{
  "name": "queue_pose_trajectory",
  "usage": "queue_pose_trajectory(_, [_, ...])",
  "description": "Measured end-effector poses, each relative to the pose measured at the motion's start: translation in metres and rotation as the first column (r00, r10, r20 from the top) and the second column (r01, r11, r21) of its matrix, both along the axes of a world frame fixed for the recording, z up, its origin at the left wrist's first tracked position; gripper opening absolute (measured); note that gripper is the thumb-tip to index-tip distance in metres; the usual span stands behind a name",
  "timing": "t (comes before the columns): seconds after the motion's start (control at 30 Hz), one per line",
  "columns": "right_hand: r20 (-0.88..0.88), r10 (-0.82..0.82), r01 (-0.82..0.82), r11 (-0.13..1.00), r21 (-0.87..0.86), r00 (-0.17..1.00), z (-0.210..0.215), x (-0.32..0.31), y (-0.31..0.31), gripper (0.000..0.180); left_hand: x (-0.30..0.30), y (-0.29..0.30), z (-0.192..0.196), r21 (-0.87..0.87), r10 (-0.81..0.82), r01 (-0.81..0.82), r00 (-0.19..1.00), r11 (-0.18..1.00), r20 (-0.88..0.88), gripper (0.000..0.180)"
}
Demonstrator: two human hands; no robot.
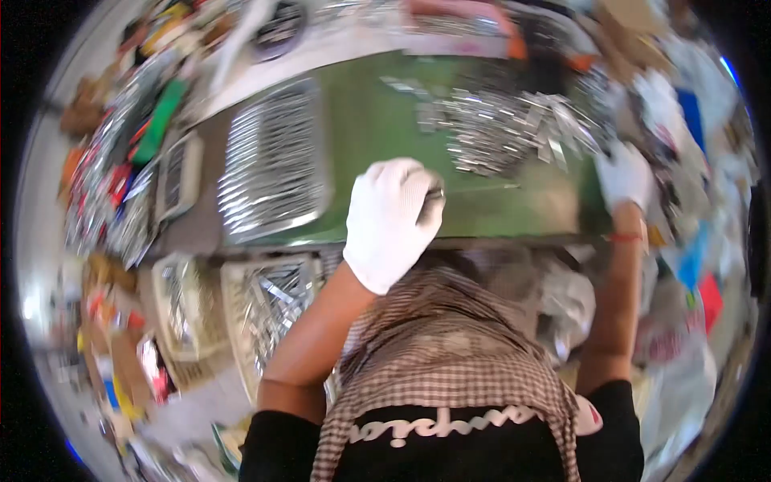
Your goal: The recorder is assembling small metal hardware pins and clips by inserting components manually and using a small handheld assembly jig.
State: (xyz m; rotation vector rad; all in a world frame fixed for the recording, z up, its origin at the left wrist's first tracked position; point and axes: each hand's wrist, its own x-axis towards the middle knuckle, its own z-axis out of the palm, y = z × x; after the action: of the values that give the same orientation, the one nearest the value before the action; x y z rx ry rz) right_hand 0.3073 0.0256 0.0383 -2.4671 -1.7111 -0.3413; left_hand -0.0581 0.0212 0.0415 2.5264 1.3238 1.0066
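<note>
My left hand, in a white knitted glove, is closed over the near edge of the green tabletop. A small shiny metal piece pokes out of the curled fingers; most of it is hidden. Also gloved in white, my right hand reaches to the right end of the table, and its fingers are blurred. Between the hands and farther off lies a heap of flat silver metal pieces. Left of my left hand is a clear tray filled with slim metal pieces in close rows.
Below the table at left stand a basket of loose metal parts and a pale bin. Plastic bags crowd the right side. A pinkish box sits at the back, and wrapped bundles pile up at far left.
</note>
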Motion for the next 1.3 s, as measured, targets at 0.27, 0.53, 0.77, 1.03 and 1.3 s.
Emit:
queue_pose_trajectory(0.27, [0.043,-0.008,0.009,0.999,-0.034,0.999,-0.030,0.067,0.006,0.030,-0.203,0.075,0.039,0.070,0.394,-0.388,0.891,0.919,-0.227,0.020])
queue_pose_trajectory(0.53, [-0.164,-0.081,0.093,0.993,0.066,0.983,0.008,0.052,-0.012,0.031,-0.241,0.097,0.038,-0.218,0.165,-0.269,0.900,0.938,-0.403,0.025])
queue_pose_trajectory(0.77, [-0.303,0.207,-0.129,0.957,0.258,0.930,0.030,0.026,-0.038,0.012,-0.239,0.086,-0.001,-0.471,0.392,0.059,0.470,0.880,0.791,0.071])
queue_pose_trajectory(1.03, [-0.498,0.340,-0.270,0.940,0.208,0.798,0.003,-0.022,-0.039,0.008,-0.240,0.087,-0.012,-0.400,0.329,0.303,0.259,0.865,0.908,0.076])
queue_pose_trajectory(1.3, [-0.548,0.339,-0.273,0.941,0.202,0.764,0.017,-0.031,-0.060,0.008,-0.168,0.092,0.021,0.250,0.434,-0.447,0.895,0.859,0.108,0.027])
